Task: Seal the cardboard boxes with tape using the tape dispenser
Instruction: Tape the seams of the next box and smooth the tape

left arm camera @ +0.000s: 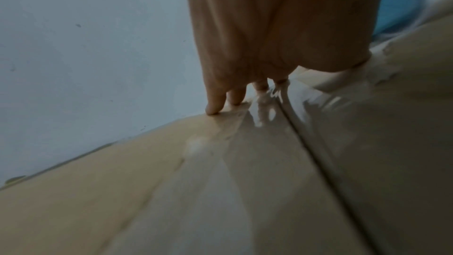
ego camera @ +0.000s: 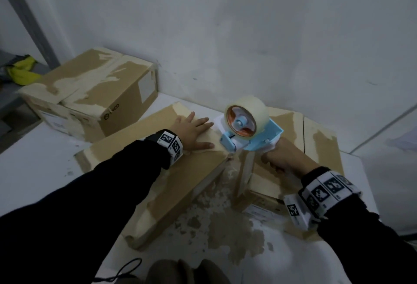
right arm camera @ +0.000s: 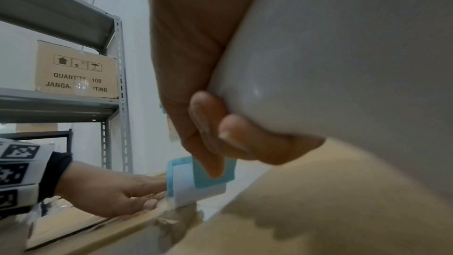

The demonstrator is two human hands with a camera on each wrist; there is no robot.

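My left hand (ego camera: 194,131) lies flat, fingers straight, on top of the middle cardboard box (ego camera: 158,171). In the left wrist view its fingertips (left arm camera: 215,104) press glossy tape along the box's top seam (left arm camera: 306,152). My right hand (ego camera: 278,157) grips the white handle (right arm camera: 331,65) of the blue and white tape dispenser (ego camera: 246,126), which carries a clear tape roll (ego camera: 250,108). The dispenser's front end (right arm camera: 196,179) sits at the box's right edge, just beside my left hand (right arm camera: 110,191). A second box (ego camera: 320,146) lies under my right hand.
A third taped box (ego camera: 90,94) stands at the back left on the white table (ego camera: 45,159). The wall (ego camera: 248,35) rises close behind the boxes. Torn paper scraps (ego camera: 225,227) litter the table front. A metal shelf (right arm camera: 115,104) holds a printed carton (right arm camera: 76,69).
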